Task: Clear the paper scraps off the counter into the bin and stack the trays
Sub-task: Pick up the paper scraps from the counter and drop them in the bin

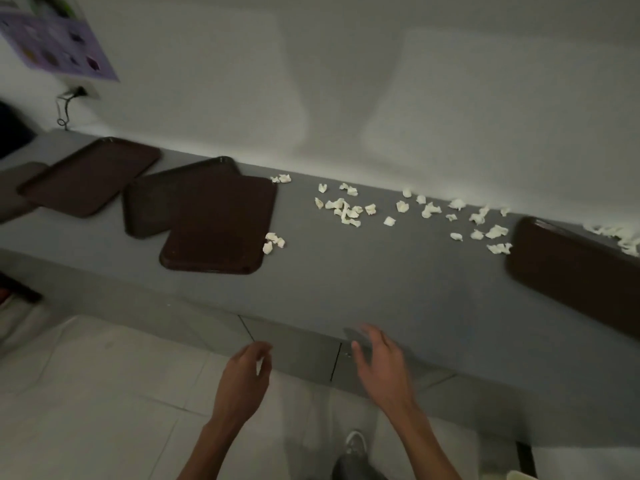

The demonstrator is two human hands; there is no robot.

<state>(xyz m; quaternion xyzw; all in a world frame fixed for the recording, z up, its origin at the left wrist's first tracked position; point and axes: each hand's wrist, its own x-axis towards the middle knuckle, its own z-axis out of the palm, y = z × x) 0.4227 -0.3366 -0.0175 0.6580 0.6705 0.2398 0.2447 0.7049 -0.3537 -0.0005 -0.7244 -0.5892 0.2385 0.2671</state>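
Several white paper scraps [349,207] lie scattered along the back of the grey counter [381,278], with more scraps near the right tray. Dark brown trays lie flat: one at the far left [90,176], two overlapping in the middle [218,223], and one at the right edge [575,271]. My left hand [244,379] hovers below the counter's front edge, its fingers loosely curled and holding nothing. My right hand [381,365] is beside it with relaxed, spread fingers, at the counter's front face, empty. No bin is in view.
A white wall runs behind the counter. A purple poster [59,46] and a plugged-in socket [78,93] are at the upper left. Pale floor tiles [104,393] lie below. A shoe [356,445] shows at the bottom.
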